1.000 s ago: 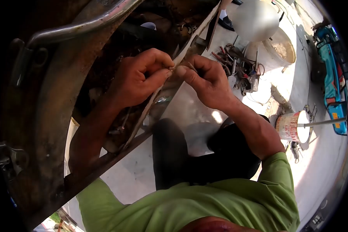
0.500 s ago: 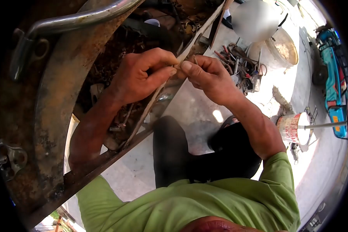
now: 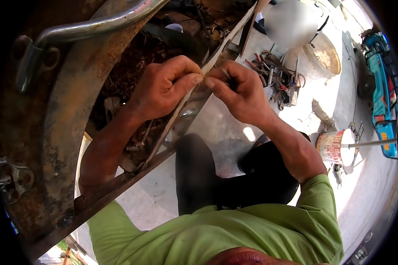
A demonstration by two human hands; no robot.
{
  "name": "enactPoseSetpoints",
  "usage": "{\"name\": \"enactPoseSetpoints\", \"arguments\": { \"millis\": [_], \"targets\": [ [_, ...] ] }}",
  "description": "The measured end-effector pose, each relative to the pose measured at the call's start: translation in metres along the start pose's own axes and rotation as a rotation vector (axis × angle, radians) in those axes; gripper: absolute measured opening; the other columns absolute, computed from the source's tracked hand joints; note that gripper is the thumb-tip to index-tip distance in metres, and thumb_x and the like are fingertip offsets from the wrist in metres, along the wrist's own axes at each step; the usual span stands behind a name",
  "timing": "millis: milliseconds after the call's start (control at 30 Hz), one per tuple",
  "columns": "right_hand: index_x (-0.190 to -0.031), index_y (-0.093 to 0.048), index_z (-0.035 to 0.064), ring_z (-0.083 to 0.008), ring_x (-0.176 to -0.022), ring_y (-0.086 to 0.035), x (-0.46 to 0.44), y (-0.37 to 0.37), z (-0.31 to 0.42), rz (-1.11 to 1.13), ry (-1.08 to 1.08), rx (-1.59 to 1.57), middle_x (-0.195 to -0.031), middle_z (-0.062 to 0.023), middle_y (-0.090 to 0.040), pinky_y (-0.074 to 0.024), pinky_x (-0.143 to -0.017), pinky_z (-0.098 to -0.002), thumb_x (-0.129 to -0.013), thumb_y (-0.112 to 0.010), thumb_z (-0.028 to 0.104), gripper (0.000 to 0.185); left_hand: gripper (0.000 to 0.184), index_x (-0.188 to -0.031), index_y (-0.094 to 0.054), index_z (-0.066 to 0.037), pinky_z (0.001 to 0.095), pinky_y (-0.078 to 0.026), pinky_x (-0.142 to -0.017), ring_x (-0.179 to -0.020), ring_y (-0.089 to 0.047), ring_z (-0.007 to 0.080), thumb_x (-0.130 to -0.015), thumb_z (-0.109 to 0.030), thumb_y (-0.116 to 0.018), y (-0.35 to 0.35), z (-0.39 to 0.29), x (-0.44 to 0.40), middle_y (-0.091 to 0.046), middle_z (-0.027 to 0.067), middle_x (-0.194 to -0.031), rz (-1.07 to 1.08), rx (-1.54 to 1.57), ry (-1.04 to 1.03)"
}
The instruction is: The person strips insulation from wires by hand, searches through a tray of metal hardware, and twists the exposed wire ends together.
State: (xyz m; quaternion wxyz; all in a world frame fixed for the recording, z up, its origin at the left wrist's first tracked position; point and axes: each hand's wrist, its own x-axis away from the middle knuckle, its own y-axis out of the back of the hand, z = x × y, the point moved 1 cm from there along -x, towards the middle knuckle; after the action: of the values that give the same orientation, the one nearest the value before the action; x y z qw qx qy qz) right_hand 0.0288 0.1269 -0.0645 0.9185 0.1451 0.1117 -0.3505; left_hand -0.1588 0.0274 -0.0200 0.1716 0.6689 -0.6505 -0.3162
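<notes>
Both my hands meet over the edge of a metal tray (image 3: pixel 170 126) that is full of rusty loose hardware (image 3: pixel 119 75). My left hand (image 3: pixel 166 88) is closed, thumb and forefinger pinched together at the tips. Facing it from the right, my right hand (image 3: pixel 239 90) is also closed in a pinch, its thumb close to the left fingertips. Whatever lies between the fingertips is too small and hidden to name. A small clear, shiny piece (image 3: pixel 188 111) shows under my hands by the tray's edge.
A bent chrome tube (image 3: pixel 93 28) crosses a rusty metal plate (image 3: pixel 68 123) at left. Pliers and other hand tools (image 3: pixel 276 75) are heaped on the floor beside a whitish bucket (image 3: pixel 311 62). Farther right are a white-and-red bucket (image 3: pixel 334 145) and a teal machine (image 3: pixel 378 92).
My right hand has turned slightly, its thumb lower and its knuckles more raised. The left hand stays pinched in nearly the same place. The view has shifted a little.
</notes>
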Motion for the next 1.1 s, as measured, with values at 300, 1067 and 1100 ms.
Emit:
{"name": "enactPoseSetpoints", "arguments": {
  "millis": [300,1067,1100],
  "targets": [
    [-0.097,-0.066,-0.0019,-0.0095,-0.061,-0.053,0.003,-0.001,-0.012,0.018,-0.056,-0.123,-0.068,-0.0074,-0.062,-0.0445,-0.056,-0.0284,-0.095,-0.067,0.019,0.021,0.019,-0.112,-0.064,0.000,0.0295,-0.053,-0.078,-0.095,-0.066,0.0138,-0.098,-0.011,-0.062,-0.004,0.008,0.000,-0.068,0.0073,-0.101,0.023,0.078,0.089],
    [-0.092,-0.064,-0.0031,-0.0173,-0.069,-0.062,0.002,-0.002,-0.012,-0.083,0.183,0.043,-0.078,-0.0113,-0.064,-0.0486,-0.060,-0.0300,-0.091,-0.065,0.008,0.011,0.020,-0.107,-0.064,-0.003,0.0306,-0.054,-0.070,-0.078,-0.067,0.0146,-0.093,-0.015,-0.070,-0.009,-0.004,0.000,-0.070,0.0092,-0.088,-0.072,0.000,0.238],
    [-0.093,-0.064,-0.0032,-0.0144,-0.069,-0.061,0.004,-0.002,-0.014,-0.055,0.122,-0.026,-0.077,-0.0102,-0.064,-0.0483,-0.060,-0.0293,-0.093,-0.063,0.010,0.013,0.019,-0.105,-0.064,-0.003,0.0304,-0.054,-0.068,-0.075,-0.068,0.0142,-0.093,-0.016,-0.071,-0.009,-0.005,0.000,-0.071,0.0092,-0.085,-0.076,0.006,0.242]
  ]
}}
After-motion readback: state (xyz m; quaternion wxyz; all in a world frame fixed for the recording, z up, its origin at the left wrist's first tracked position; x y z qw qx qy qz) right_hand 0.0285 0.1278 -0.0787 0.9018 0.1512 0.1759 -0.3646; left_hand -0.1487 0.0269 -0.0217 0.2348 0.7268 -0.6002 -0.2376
